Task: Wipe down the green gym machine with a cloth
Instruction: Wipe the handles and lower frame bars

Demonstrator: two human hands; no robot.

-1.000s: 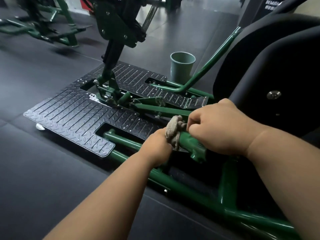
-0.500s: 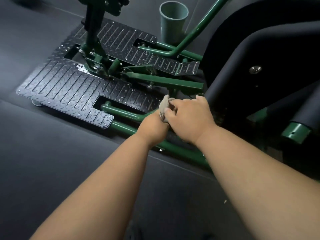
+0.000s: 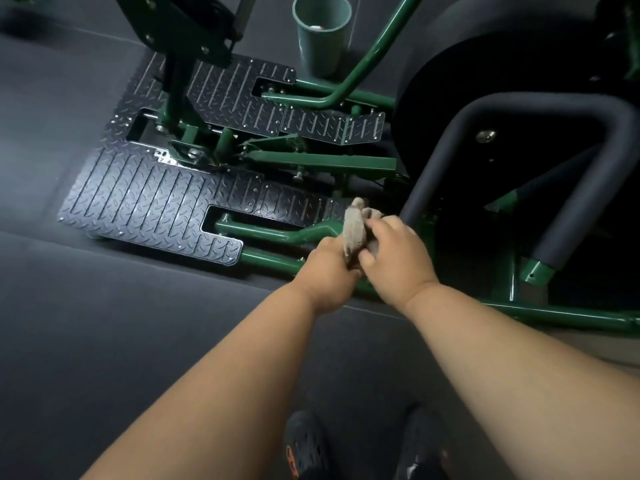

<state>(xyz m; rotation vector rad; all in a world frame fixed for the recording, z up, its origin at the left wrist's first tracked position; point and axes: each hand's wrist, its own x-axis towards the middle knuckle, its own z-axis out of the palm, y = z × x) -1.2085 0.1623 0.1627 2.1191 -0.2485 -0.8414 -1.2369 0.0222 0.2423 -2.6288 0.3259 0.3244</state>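
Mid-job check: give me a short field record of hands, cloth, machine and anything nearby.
left hand: grips cloth
right hand: grips cloth too
cloth: bunched between both hands, over the green frame
frame: green tubes, low by the floor
footplate: black tread plate, left of the hands
cup: green, upright, behind the plate

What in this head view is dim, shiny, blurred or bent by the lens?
Head view: dim overall, and the pad is almost black; sheen on the plate and green frame; the cloth and both hands, left and right, are slightly soft; the wide lens stretches the forearms.
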